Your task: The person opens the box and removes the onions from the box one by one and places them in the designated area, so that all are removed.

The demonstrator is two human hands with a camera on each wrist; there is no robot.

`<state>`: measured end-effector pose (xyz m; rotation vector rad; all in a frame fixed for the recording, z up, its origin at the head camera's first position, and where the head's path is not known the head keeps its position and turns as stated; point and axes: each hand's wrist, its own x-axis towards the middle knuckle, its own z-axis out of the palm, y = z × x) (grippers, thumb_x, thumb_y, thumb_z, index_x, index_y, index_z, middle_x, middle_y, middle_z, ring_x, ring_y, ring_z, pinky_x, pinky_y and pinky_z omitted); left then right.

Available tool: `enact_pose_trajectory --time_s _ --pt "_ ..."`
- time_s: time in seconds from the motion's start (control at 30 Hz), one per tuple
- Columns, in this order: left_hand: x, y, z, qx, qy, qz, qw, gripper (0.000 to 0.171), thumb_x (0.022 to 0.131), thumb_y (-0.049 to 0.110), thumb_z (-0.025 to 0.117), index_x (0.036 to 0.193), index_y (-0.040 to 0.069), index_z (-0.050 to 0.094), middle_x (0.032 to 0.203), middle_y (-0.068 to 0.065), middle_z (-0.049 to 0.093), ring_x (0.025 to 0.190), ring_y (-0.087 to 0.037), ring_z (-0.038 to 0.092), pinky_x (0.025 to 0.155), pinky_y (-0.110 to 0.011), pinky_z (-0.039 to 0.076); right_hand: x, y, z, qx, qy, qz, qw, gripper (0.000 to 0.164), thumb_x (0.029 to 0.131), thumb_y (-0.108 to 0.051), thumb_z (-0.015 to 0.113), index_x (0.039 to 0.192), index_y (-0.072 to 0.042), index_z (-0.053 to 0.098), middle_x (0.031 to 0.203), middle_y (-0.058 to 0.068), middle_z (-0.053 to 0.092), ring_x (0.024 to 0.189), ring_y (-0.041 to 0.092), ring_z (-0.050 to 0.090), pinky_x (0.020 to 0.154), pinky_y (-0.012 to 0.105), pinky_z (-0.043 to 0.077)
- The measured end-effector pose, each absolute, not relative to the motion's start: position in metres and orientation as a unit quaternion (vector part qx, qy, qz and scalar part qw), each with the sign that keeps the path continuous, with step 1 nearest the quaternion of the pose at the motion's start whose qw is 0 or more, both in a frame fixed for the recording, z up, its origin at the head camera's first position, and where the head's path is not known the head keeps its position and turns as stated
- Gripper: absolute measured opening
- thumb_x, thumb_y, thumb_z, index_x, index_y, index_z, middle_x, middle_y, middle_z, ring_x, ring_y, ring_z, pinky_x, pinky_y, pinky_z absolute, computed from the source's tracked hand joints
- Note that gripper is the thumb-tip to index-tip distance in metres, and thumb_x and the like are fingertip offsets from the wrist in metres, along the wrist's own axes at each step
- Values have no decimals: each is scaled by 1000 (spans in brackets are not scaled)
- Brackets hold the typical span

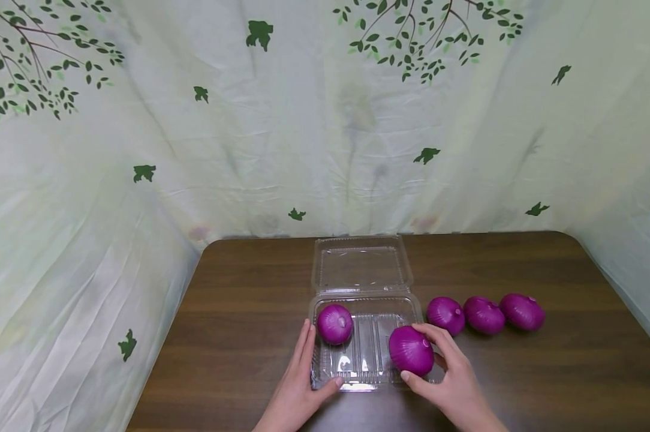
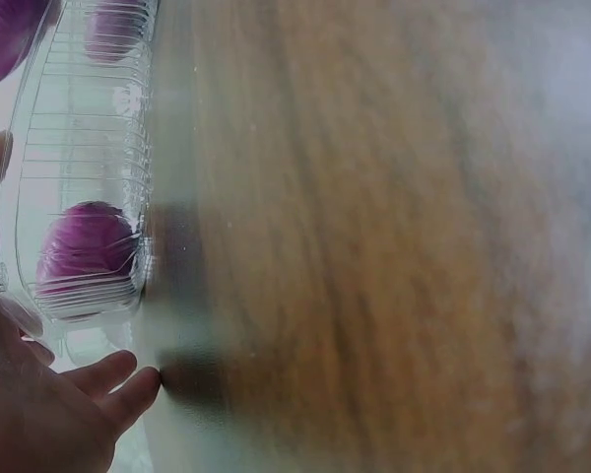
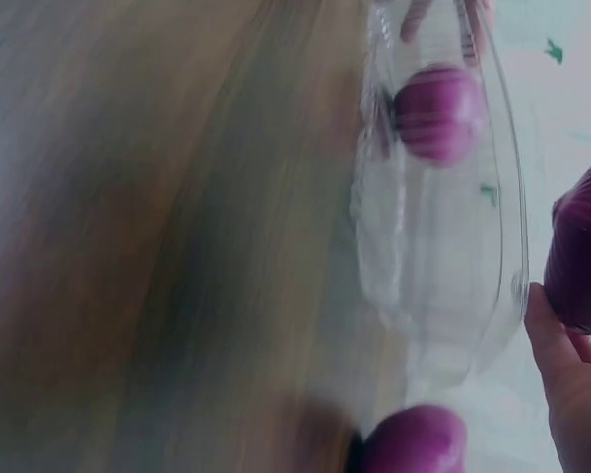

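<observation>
My right hand (image 1: 453, 377) grips a purple onion (image 1: 410, 351) between thumb and fingers, over the right side of a clear plastic clamshell container (image 1: 369, 342). In the right wrist view that held onion (image 3: 583, 251) is above the container's rim. Another purple onion (image 1: 334, 324) sits inside the container's back left part. At the container's left side is my left hand (image 1: 298, 385), its fingers straight along the wall and its thumb by the front left corner. Through the clear wall, the left wrist view shows the onion inside (image 2: 87, 254).
The container's lid (image 1: 363, 267) lies folded open toward the back edge of the brown wooden table (image 1: 238, 324). Three more purple onions (image 1: 484, 315) stand in a row to the right of the container. A pale cloth with a leaf print (image 1: 314, 132) hangs behind the table.
</observation>
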<state>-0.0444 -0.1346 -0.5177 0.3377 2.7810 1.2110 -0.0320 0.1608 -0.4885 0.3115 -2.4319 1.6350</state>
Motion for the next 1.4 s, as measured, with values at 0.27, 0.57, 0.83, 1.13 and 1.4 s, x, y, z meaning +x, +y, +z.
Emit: enact_pose_trajectory --time_s 0.27,0.57,0.83,1.13,1.4 --pt "-44 -134 -519 109 910 396 48 107 82 57 73 160 24 7 165 7 -2 144 -31 22 102 -64 34 -24 181 -491 26 -846 518 123 73 72 -13 89 135 -16 54 128 -6 52 110 7 51 86 12 46" --pt "-45 -133 -519 112 911 395 39 107 81 57 73 160 23 8 165 9 -2 145 -27 20 105 -60 33 -16 201 -496 -60 -871 472 122 70 76 -18 87 137 -19 54 123 -6 52 105 -2 48 83 4 40" --pt "-44 -133 -518 110 911 395 43 107 82 56 73 160 24 7 165 8 -2 145 -28 20 104 -61 34 -15 221 -501 -82 -910 399 83 74 77 -34 85 139 -15 50 129 9 53 105 24 57 80 34 50" --pt "-44 -134 -519 110 911 396 45 107 82 56 73 160 24 7 165 10 -3 145 -29 20 103 -62 34 -18 228 -509 -58 -922 378 61 76 75 -35 86 138 -14 49 132 15 51 112 38 55 83 57 47" --pt "-44 -134 -518 106 911 396 48 107 82 59 71 160 25 7 165 8 -2 144 -31 22 101 -64 36 -20 228 -512 -75 -919 386 21 81 80 -44 81 143 -11 43 137 22 47 117 45 52 87 65 45"
